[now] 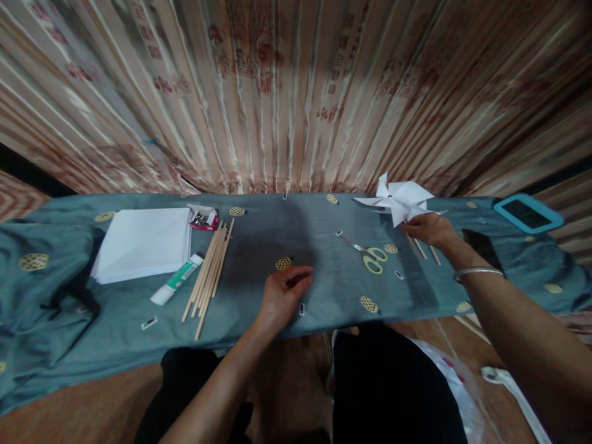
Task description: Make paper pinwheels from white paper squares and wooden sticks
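At the right of the cloth, my right hand (pixel 429 229) pinches the wooden stick of a white paper pinwheel (pixel 391 198), just below its blades. More white blades overlap behind it, and two other stick ends (pixel 435 255) show under my wrist. My left hand (pixel 285 292) hovers or rests near the front middle edge, fingers loosely bent, thumb a little apart, nothing in it. Between my hands lie scissors (pixel 369 254) with light green handles, blades pointing up and left.
To the left are a stack of white paper (pixel 143 243), a glue tube (pixel 177 279), several wooden sticks (pixel 210 268) and a small red box (pixel 204 218) of metal pieces. A blue-framed tablet (pixel 528 213) and a dark phone (pixel 481 248) lie right. A pleated curtain (pixel 277 92) hangs behind.
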Tool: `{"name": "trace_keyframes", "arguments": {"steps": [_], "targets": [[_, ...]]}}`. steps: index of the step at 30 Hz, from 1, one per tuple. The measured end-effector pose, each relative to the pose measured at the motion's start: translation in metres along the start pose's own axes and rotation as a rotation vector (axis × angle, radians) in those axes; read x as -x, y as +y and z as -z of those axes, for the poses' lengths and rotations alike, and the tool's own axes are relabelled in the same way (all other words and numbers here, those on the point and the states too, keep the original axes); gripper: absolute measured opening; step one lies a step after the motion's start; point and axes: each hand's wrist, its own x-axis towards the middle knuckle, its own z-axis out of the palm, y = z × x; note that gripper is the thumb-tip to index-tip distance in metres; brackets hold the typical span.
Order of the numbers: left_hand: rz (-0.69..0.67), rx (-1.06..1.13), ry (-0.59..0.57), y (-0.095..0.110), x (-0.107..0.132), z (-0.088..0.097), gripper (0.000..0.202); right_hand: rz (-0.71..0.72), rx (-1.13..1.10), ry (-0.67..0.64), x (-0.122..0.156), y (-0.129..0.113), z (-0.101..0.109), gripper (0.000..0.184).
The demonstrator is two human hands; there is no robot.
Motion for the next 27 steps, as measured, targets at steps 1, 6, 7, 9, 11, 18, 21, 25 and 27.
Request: {"name": "trace_keyframes", "arguments": {"steps": [1,6,7,9,11,18,21,25,27], "targets": [[-0.003,-0.002,0.002,0.0,0.0,0.0,0.02,0.003,-0.007,0.025,-0.001,0.001,0.003,0.028],[-0.001,-0.001,-0.005,-0.001,0.0,-0.001,0.02,-0.014,-0.025,0.091,-0.005,0.007,0.011,0.018],[0.0,0.003,-0.006,-0.002,0.0,-0.001,0.02,-0.016,-0.028,0.089,-0.006,0.007,0.009,0.017],[0.002,0.012,-0.005,-0.003,0.0,-0.001,0.021,-0.013,-0.035,0.074,-0.006,0.008,0.003,0.017],[0.005,0.012,-0.002,-0.003,0.0,-0.001,0.022,-0.008,-0.039,0.053,-0.006,0.008,-0.005,0.019],[0.02,0.012,-0.003,-0.003,0.001,0.0,0.023,-0.026,-0.04,-0.015,-0.007,0.008,-0.018,0.018],[0.023,-0.001,-0.012,-0.003,0.001,0.001,0.024,-0.042,-0.016,-0.01,-0.007,0.007,-0.02,0.022],[0.008,-0.032,-0.012,-0.003,0.001,0.001,0.023,-0.05,0.041,0.013,-0.004,0.005,-0.021,0.028],[0.014,-0.02,-0.01,-0.002,0.003,0.001,0.023,-0.033,0.068,0.035,0.0,0.004,-0.019,0.031]]}}
